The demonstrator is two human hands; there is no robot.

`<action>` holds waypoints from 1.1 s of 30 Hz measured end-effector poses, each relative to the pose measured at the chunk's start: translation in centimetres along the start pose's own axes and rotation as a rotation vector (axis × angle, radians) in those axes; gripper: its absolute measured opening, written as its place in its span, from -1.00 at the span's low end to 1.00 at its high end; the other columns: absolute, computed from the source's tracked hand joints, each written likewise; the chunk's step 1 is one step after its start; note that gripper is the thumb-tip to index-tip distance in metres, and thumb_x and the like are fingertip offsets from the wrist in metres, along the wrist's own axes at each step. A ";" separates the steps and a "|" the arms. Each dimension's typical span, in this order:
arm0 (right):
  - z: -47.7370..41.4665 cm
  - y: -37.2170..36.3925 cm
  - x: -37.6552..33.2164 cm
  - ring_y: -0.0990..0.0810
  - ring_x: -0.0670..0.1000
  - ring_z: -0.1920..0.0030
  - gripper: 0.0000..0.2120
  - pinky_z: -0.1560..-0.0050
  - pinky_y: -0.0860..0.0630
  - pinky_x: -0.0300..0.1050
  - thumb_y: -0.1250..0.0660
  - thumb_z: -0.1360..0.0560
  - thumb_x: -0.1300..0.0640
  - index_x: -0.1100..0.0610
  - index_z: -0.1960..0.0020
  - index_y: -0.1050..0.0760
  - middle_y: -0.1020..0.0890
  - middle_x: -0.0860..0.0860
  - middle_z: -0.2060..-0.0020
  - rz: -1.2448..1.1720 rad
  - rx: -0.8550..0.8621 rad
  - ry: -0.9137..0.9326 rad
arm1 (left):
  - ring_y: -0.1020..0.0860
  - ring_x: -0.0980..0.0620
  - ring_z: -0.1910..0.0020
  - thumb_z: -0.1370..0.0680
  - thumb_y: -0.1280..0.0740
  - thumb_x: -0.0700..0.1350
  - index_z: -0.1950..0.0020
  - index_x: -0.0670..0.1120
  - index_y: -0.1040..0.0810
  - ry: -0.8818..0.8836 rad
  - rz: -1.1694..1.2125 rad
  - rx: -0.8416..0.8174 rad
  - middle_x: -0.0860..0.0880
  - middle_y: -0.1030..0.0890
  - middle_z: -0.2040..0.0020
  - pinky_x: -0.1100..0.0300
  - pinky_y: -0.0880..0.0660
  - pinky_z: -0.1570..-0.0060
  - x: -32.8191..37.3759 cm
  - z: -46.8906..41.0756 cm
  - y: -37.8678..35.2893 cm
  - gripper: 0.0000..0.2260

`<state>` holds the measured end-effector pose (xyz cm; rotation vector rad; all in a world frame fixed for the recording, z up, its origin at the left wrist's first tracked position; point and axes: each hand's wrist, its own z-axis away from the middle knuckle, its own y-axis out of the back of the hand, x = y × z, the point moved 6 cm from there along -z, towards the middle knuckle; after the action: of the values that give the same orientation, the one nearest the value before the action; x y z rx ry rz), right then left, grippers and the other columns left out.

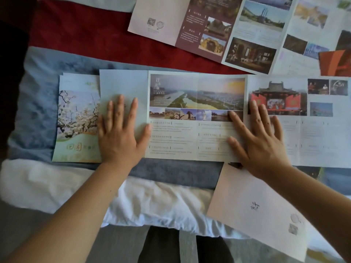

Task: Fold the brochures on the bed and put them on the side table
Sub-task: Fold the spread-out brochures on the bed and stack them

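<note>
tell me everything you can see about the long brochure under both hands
The long brochure lies unfolded and flat across the bed, printed side up. It looks like thin glossy paper creased into several panels: a pale blank one at the left, a river panorama with small photos and text in the middle, a red temple-like building at the right. The left hand presses flat on the blank panel, the right hand on a crease further right. Its left edge overlaps a blossom brochure.
</note>
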<state>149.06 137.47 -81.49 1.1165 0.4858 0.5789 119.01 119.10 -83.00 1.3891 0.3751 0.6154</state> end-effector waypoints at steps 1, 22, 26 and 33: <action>-0.3 0.2 0.7 0.30 0.10 -0.64 -0.37 -0.62 0.14 0.24 0.20 -0.64 -0.36 -0.24 -0.65 0.22 0.28 0.04 -0.65 0.020 0.013 -0.003 | 0.05 -0.13 -0.67 -0.62 0.04 0.33 -0.68 0.14 0.06 0.011 0.006 0.002 -0.02 0.05 -0.70 -0.25 0.01 -0.58 -0.3 0.0 0.0 -0.34; -1.5 -0.8 3.0 0.19 0.09 -0.66 -0.36 -0.61 0.12 0.24 0.14 -0.66 -0.29 -0.13 -0.68 0.13 0.14 0.07 -0.67 0.059 0.136 -0.033 | 0.10 -0.15 -0.67 -0.55 -0.05 0.40 -0.68 0.10 0.08 -0.143 0.287 -0.018 -0.07 0.04 -0.69 -0.36 0.17 -0.55 5.2 0.4 0.9 -0.22; -1.5 -0.8 3.0 0.19 0.09 -0.66 -0.36 -0.61 0.11 0.25 0.16 -0.66 -0.30 -0.13 -0.68 0.13 0.13 0.08 -0.67 0.061 0.142 -0.032 | 0.10 -0.17 -0.66 -0.55 -0.08 0.37 -0.68 0.07 0.11 -0.177 0.314 -0.029 -0.09 0.04 -0.69 -0.39 0.15 -0.53 8.1 0.9 1.1 -0.20; -1.5 -0.9 3.2 0.22 0.08 -0.66 -0.37 -0.61 0.11 0.24 0.18 -0.66 -0.32 -0.16 -0.67 0.17 0.15 0.07 -0.67 0.031 0.154 -0.022 | 0.13 -0.18 -0.66 -0.51 -0.12 0.32 -0.68 0.10 0.11 -0.229 0.321 -0.079 -0.07 0.09 -0.69 -0.40 0.17 -0.53 12.7 1.3 0.9 -0.19</action>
<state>150.69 140.29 -83.10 1.2772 0.5014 0.5630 129.68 125.81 -80.51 1.4373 -0.0579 0.7149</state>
